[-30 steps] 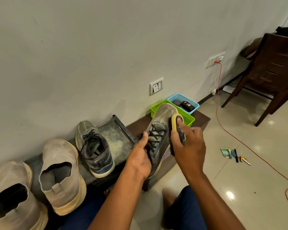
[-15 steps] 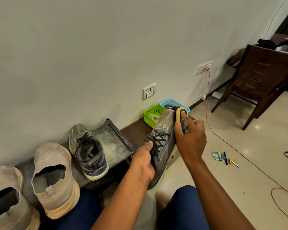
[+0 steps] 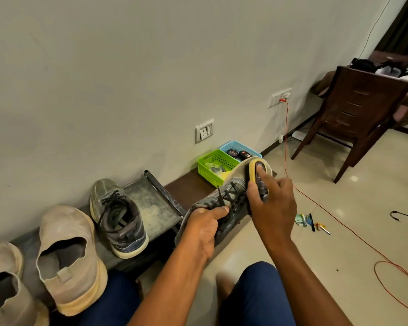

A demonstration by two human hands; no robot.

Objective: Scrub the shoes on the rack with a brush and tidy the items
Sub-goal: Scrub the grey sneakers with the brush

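Observation:
My left hand (image 3: 204, 228) grips a dusty grey laced sneaker (image 3: 231, 196) by its heel end, holding it up above the rack's front edge with the toe pointing away. Pressed against the sneaker's right side near the toe is a yellow-backed brush (image 3: 257, 175), held by my right hand (image 3: 272, 208). The matching grey sneaker (image 3: 118, 215) stands on the dusty rack shelf (image 3: 156, 208). Two beige slip-on shoes (image 3: 68, 260) (image 3: 5, 285) sit on the rack at the left.
A green basket (image 3: 212, 165) and a blue basket (image 3: 238, 147) with small tins stand on the brown shelf by the wall. Small items (image 3: 311, 223) lie on the floor at right, crossed by a red cable (image 3: 339, 222). A wooden chair (image 3: 353, 114) stands at the far right.
The brush has slid forward along the sneaker toward its toe. My view has shifted, so the baskets and chair now sit further left in frame.

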